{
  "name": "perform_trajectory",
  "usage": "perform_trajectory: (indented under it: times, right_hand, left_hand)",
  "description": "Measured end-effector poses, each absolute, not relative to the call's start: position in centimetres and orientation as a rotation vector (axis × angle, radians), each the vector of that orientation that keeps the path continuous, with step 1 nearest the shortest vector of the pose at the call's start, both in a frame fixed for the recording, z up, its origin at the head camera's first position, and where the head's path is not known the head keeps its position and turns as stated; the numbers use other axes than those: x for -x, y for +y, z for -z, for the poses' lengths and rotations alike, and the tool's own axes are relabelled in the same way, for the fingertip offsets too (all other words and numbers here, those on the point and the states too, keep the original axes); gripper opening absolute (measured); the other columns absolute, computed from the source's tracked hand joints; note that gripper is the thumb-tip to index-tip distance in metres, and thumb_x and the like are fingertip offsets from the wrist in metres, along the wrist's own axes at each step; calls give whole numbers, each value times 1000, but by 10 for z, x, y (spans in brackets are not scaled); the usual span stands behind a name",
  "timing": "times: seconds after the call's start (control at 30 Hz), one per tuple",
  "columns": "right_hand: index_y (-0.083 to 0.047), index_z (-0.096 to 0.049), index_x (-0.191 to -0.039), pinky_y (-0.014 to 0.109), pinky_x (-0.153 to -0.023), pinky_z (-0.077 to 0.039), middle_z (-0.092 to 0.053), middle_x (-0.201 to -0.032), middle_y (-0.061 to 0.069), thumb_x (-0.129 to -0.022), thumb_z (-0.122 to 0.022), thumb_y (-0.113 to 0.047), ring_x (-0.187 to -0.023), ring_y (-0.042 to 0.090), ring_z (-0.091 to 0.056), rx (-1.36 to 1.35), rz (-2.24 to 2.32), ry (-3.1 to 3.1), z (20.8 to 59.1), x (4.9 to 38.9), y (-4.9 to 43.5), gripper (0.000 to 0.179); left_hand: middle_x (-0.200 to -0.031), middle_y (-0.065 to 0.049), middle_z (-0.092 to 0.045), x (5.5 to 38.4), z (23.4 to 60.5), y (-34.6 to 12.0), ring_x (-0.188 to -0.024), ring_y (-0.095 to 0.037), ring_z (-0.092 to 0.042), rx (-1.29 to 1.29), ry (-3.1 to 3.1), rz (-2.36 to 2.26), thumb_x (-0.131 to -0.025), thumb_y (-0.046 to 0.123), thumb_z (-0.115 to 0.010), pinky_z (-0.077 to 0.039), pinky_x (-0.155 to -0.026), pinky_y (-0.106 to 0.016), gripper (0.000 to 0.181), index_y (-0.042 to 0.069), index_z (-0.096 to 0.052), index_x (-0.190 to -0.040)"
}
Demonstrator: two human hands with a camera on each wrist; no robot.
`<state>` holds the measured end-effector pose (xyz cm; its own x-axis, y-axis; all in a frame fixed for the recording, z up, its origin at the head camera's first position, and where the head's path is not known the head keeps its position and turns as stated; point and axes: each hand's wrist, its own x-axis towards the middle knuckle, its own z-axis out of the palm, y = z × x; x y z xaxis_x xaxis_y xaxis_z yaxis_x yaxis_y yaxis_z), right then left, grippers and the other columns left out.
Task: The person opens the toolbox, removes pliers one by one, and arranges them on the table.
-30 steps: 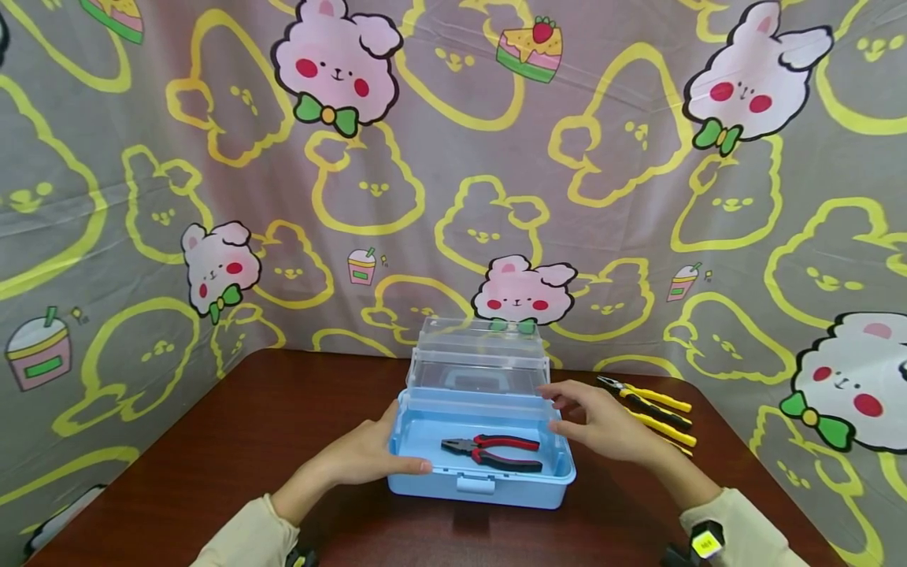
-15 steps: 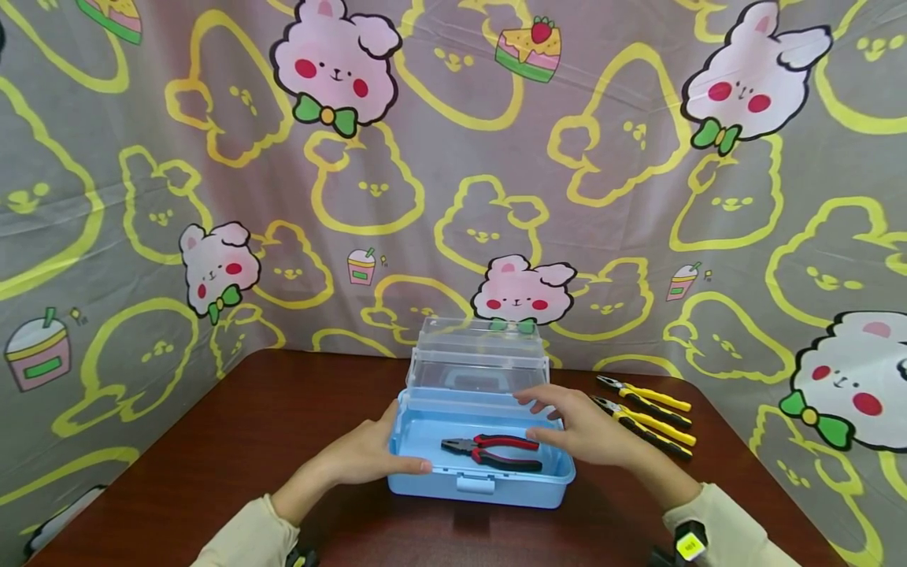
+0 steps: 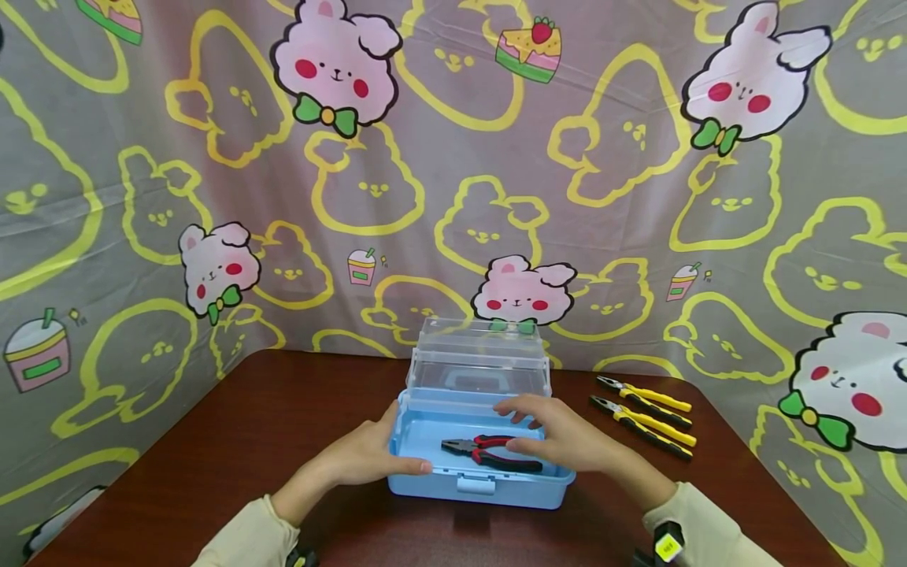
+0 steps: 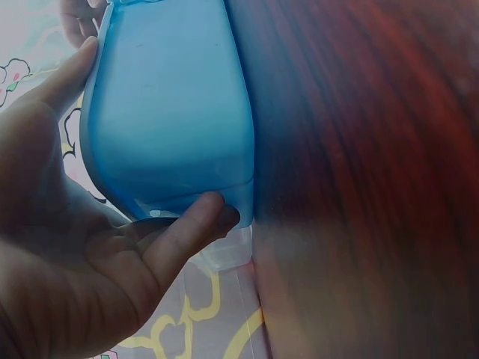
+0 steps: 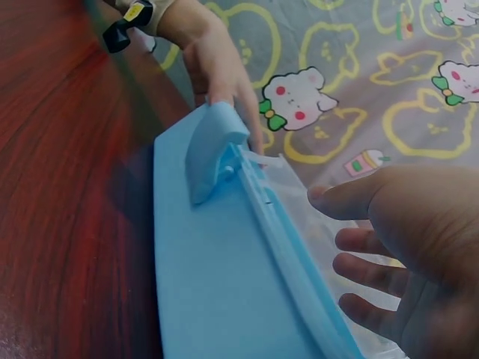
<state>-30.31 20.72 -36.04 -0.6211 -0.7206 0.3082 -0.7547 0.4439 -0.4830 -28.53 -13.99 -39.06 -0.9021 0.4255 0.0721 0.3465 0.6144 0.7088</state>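
Note:
A light blue toolbox (image 3: 527, 491) stands on the table with its clear lid (image 3: 460, 376) raised at the back. Inside it lie red-and-black pliers (image 3: 479, 455), head to the left. My left hand (image 3: 360, 453) grips the box's left end, thumb along the front rim; in the left wrist view its fingers wrap the blue end wall (image 4: 179, 97). My right hand (image 3: 570, 439) hovers over the box's right side, fingers spread and loosely bent, overlapping the pliers' handles in the head view. Nothing is between its fingers (image 5: 367, 273) in the right wrist view, near the front latch (image 5: 213, 149).
Two yellow-and-black pliers lie on the table right of the box, the farther pliers (image 3: 645, 398) behind the nearer pliers (image 3: 641, 425). The dark brown table (image 3: 298, 402) ends at a patterned cloth backdrop (image 3: 453, 173) behind and on both sides.
My right hand has moved left and slightly down, from the box's right edge to above the red-and-black pliers' handles. The left hand and the box have stayed in place.

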Motion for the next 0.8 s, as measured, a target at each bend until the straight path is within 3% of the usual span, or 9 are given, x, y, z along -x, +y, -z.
perform_trajectory:
  times: [0.27, 0.47, 0.8]
  right_hand:
    - [-6, -61, -140, 47, -92, -53, -66, -132, 7, -97, -76, -21, -111, 26, -64, -1387, -859, -2655, 372, 308, 196, 47]
    - [-2, -60, -140, 46, -96, -51, -64, -135, 12, -96, -77, -24, -115, 23, -63, -1437, -787, -2704, 380, 313, 190, 53]
    - [-2, -56, -145, 47, -105, -44, -61, -141, 6, -96, -78, -24, -129, 23, -56, -1413, -620, -2816, 379, 316, 179, 58]
  left_hand:
    - [-138, -23, -58, 287, 391, -140, -112, -29, -64, -639, 2756, -1126, -81, 58, -83, -51, -91, -55, 123, 9, -8, -166]
    - [-137, -23, -59, 287, 391, -140, -110, -27, -64, -630, 2768, -1102, -81, 59, -83, -51, -91, -54, 124, 8, -9, -166]
    - [-135, -23, -60, 286, 390, -142, -110, -27, -64, -639, 2757, -1106, -81, 58, -83, -51, -89, -53, 123, 8, -9, -166]
